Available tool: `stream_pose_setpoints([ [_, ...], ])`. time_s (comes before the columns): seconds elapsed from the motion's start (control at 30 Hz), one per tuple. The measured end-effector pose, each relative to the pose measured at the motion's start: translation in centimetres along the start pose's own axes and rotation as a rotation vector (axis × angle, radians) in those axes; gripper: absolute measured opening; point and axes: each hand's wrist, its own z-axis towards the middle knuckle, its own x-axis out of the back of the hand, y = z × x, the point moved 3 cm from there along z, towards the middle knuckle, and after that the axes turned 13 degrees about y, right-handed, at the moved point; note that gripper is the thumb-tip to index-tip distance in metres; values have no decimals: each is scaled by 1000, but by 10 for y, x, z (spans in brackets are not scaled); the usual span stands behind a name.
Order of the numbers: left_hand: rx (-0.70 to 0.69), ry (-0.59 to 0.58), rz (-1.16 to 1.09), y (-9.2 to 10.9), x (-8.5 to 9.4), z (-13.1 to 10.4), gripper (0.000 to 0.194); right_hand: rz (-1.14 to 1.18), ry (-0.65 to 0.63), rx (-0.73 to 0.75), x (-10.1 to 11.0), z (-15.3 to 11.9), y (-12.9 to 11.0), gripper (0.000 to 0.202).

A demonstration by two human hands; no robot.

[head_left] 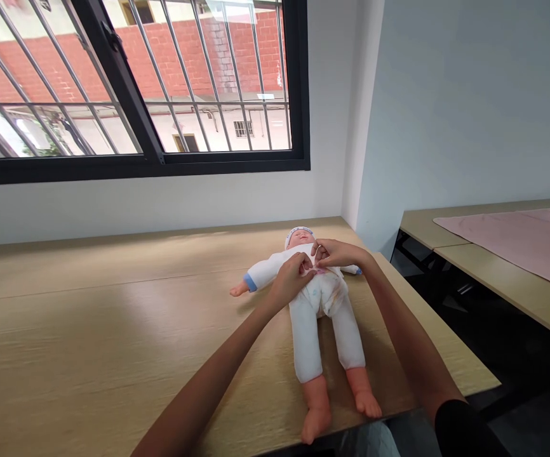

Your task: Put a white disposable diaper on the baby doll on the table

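Note:
On its back lies a baby doll (309,346) in a white outfit with blue cuffs and a white cap, its feet toward me at the table's front edge. A white diaper (321,293) with faint coloured prints wraps its hips. My left hand (293,277) is closed at the diaper's front waist, fingertips pinching near its upper edge. Across from it, my right hand (335,252) is bent over the doll's belly, thumb and fingers pinched at the diaper's waist. A small pink patch shows between the hands. The fingers partly hide what they grip.
The doll rests on a light wooden table (113,343) against the wall. A barred window (218,82) is above it. To the right, past a gap, stands another table (503,254) with a pink mat (523,235).

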Motion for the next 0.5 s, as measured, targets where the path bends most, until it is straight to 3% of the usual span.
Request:
stream_pose_setpoints([
  [0.13, -204, -37, 200, 8, -3, -4, 7, 137, -41, -47, 0, 2, 8, 33],
  [0.3, -474, -76, 590, 8, -15, -12, 21, 220, -36, -121, 0, 4, 16, 31],
  [0.5, -610, -62, 761, 5, -20, -14, 27, 202, -27, -112, 0, 4, 16, 27],
])
